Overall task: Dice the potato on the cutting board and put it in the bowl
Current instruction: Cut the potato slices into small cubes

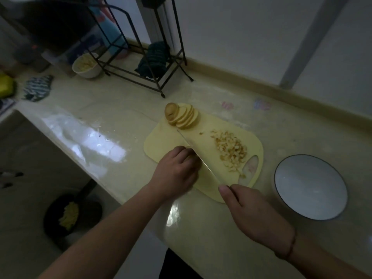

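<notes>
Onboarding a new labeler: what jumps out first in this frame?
The pale yellow cutting board mid-counter: a heap of diced potato on its right side, a fanned row of potato slices at its far end. Across it lies a knife, handle gripped by the right hand, left hand curled at the blade. Right of the board sits an empty white bowl.

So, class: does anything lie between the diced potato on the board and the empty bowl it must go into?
Nothing visible does. The diced potato sits on the cutting board at the end nearest the bowl; only bare counter lies between board and bowl.
</notes>
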`<state>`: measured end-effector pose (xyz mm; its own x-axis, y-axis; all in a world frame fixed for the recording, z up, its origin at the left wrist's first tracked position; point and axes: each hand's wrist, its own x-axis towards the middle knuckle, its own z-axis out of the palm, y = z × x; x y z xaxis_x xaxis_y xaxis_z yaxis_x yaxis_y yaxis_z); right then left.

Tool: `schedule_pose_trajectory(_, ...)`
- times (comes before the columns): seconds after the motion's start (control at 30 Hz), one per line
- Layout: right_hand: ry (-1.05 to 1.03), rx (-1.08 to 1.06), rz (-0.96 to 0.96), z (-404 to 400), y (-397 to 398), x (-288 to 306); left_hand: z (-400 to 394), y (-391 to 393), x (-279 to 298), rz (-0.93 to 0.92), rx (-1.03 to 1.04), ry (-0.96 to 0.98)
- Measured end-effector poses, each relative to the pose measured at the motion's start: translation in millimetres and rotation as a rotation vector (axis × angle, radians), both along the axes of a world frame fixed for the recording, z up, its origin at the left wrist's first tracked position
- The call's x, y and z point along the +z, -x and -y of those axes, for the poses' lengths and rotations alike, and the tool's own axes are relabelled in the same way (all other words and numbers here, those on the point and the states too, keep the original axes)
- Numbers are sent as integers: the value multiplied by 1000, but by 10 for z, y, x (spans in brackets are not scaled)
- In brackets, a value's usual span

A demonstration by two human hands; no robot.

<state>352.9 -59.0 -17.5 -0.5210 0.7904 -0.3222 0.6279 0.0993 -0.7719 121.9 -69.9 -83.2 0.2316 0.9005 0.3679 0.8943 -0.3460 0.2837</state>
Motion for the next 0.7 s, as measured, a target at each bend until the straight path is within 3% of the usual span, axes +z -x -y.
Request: schedule_pose_trajectory(0.7, 55, 69, 46, -24, -288, 48, -40, 47, 26, 8, -13, 18)
